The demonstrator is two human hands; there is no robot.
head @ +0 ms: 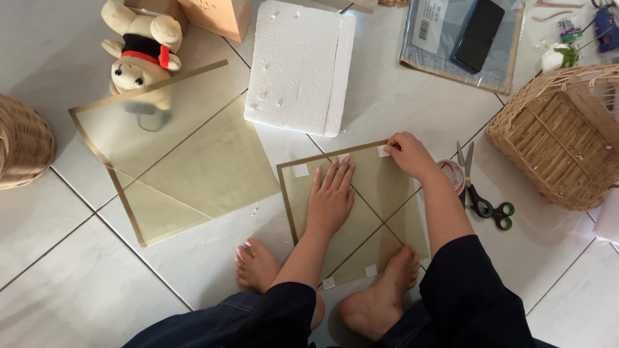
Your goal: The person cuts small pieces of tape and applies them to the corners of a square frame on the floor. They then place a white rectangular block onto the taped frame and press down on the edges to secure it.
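left hand [331, 196]: flat, palm down, fingers straight and together, pressing the middle of the clear sheet [380, 187]; grasps nothing
right hand [409, 154]: fingertips pinched down on a white tape square [383, 151] at the sheet's far right corner; cannot tell if it grips or only presses
clear sheet: on the tiled floor [77, 283] right in front of the bare feet [380, 299]; near square, no clear long axis, turned slightly so its far edge rises to the right; thin, glossy, see-through, gold-brown border strip; small white tape squares at corners
second sheet [174, 154]: same clear film with gold edge, bigger, lying flat to the left, partly folded into a triangle, well apart from the hands
foam block [300, 64]: white, rough-grained, rectangular, just beyond the clear sheet
scissors [483, 200]: green handles, dark blades shut, tips pointing away, just right of the right forearm
tape roll [453, 174]: between wrist and scissors
wicker basket [561, 138]: woven, tan, far right
plush dog [142, 48]: beige, black and red top, far left
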